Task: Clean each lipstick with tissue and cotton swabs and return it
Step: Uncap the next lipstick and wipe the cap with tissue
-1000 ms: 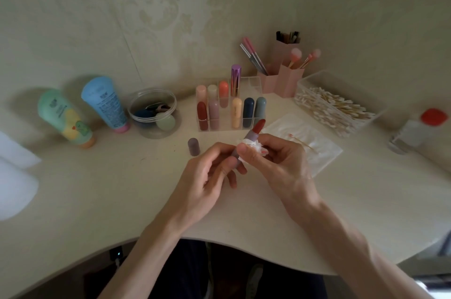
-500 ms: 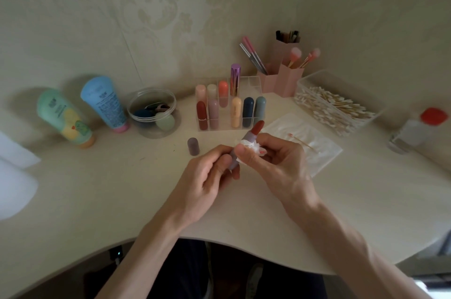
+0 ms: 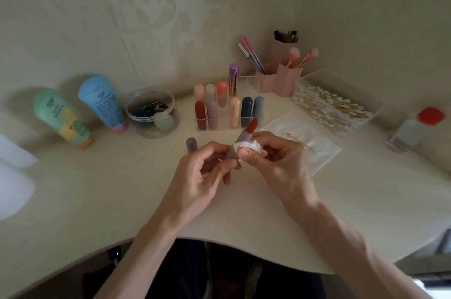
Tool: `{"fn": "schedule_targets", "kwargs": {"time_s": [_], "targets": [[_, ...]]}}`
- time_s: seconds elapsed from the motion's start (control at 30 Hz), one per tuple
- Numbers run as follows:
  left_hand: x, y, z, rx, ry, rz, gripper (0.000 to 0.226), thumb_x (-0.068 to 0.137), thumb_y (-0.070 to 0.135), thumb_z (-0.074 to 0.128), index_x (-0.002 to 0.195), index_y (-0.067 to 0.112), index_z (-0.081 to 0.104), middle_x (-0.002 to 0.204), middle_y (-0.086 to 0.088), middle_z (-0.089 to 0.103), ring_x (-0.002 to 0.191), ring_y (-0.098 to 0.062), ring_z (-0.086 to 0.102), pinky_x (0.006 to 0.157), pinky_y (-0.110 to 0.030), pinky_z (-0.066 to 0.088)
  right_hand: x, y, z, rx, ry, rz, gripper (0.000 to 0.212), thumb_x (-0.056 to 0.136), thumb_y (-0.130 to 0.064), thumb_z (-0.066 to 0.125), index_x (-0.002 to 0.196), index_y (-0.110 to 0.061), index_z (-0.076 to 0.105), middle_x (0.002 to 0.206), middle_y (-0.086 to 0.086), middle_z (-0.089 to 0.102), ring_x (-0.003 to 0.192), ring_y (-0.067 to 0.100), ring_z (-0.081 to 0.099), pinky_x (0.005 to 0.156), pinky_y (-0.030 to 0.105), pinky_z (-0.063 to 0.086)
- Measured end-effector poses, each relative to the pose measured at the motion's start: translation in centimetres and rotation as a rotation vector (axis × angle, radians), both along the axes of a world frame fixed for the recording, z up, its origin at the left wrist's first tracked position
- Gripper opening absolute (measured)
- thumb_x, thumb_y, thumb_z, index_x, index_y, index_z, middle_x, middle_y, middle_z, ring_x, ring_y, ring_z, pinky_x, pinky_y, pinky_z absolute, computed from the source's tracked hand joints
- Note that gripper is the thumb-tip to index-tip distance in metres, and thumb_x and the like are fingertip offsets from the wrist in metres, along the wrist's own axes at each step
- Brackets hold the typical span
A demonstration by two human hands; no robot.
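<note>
My left hand [image 3: 197, 176] grips the base of an open mauve lipstick [image 3: 240, 141] whose red tip points up and away. My right hand [image 3: 280, 164] pinches a crumpled white tissue [image 3: 251, 145] wrapped round the lipstick's barrel, thumb on top. The lipstick's mauve cap [image 3: 191, 145] stands upright on the desk just left of my hands. Behind them a clear organizer [image 3: 251, 84] holds several capped lipsticks. A flat tissue sheet [image 3: 314, 149] with a used cotton swab [image 3: 299, 138] on it lies to the right.
A clear box of cotton swabs [image 3: 334, 106] sits at the back right, pink brush holders [image 3: 285, 76] behind it. A red-capped bottle [image 3: 412, 130] stands far right. Two tubes [image 3: 80, 113] and a round clear tub [image 3: 151, 113] are at the left. The desk's curved front edge [image 3: 219, 240] is near me.
My left fingers have shifted on the lipstick base and the tube has turned slightly. My right hand's tissue has stayed wrapped round the barrel.
</note>
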State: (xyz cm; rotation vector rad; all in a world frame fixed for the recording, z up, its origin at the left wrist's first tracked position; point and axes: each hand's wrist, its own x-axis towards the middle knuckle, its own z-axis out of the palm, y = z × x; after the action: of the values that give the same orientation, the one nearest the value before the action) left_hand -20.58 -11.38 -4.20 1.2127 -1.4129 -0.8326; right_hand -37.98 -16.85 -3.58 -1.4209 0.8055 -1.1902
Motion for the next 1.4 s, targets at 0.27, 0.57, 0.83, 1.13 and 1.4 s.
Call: {"fn": "schedule_targets", "kwargs": {"time_s": [0.27, 0.57, 0.83, 1.13, 1.4], "targets": [[0.0, 0.1, 0.1, 0.05, 0.093, -0.122, 0.014, 0.101, 0.015, 0.057, 0.098, 0.011, 0.07, 0.086, -0.006, 0.073, 0.057, -0.016, 0.053, 0.058, -0.023, 0.046, 0.0, -0.3, -0.2, -0.075, -0.084, 0.04, 0.02, 0.083, -0.004, 0.077, 0.093, 0.013, 0.074, 0.1, 0.025, 0.074, 0.073, 0.027, 0.069, 0.071, 0.033, 0.058], [0.2, 0.1, 0.1, 0.053, 0.102, -0.144, 0.024, 0.106, 0.019, 0.05, 0.118, 0.008, 0.067, 0.097, -0.011, 0.074, 0.062, -0.022, 0.061, 0.056, -0.029, 0.043, -0.4, -0.6, -0.4, -0.029, 0.102, -0.08, 0.007, 0.089, -0.013, 0.081, 0.09, -0.007, 0.08, 0.089, 0.006, 0.077, 0.079, 0.013, 0.066, 0.076, 0.028, 0.052], [0.0, -0.5, -0.1, 0.003, 0.129, -0.034, 0.018, 0.106, 0.011, 0.054, 0.123, 0.008, 0.061, 0.109, -0.008, 0.077, 0.078, -0.028, 0.074, 0.068, -0.018, 0.048, -0.9, -0.9, -0.5, 0.059, 0.162, -0.24, 0.012, 0.086, -0.026, 0.086, 0.082, -0.016, 0.08, 0.068, -0.008, 0.063, 0.067, 0.005, 0.051, 0.066, 0.019, 0.042], [-0.4, -1.1, -0.3, -0.051, -0.038, 0.119, 0.014, 0.095, 0.01, 0.07, 0.109, 0.012, 0.069, 0.076, 0.022, 0.063, 0.058, -0.002, 0.054, 0.06, -0.008, 0.036, -1.2, -1.5, -1.0, 0.116, 0.272, -0.325, 0.017, 0.085, -0.035, 0.086, 0.079, -0.022, 0.077, 0.063, -0.016, 0.056, 0.058, 0.003, 0.047, 0.058, 0.018, 0.037], [-2.1, -4.6, -0.5, 0.02, -0.265, 0.263, 0.015, 0.088, 0.033, 0.08, 0.1, 0.034, 0.07, 0.102, 0.026, 0.071, 0.064, -0.004, 0.066, 0.085, -0.057, 0.053, -1.7, -1.6, -1.0, -0.006, 0.537, -0.47, 0.017, 0.086, -0.035, 0.084, 0.084, -0.021, 0.075, 0.078, -0.006, 0.07, 0.072, 0.011, 0.061, 0.065, 0.027, 0.048]]}}
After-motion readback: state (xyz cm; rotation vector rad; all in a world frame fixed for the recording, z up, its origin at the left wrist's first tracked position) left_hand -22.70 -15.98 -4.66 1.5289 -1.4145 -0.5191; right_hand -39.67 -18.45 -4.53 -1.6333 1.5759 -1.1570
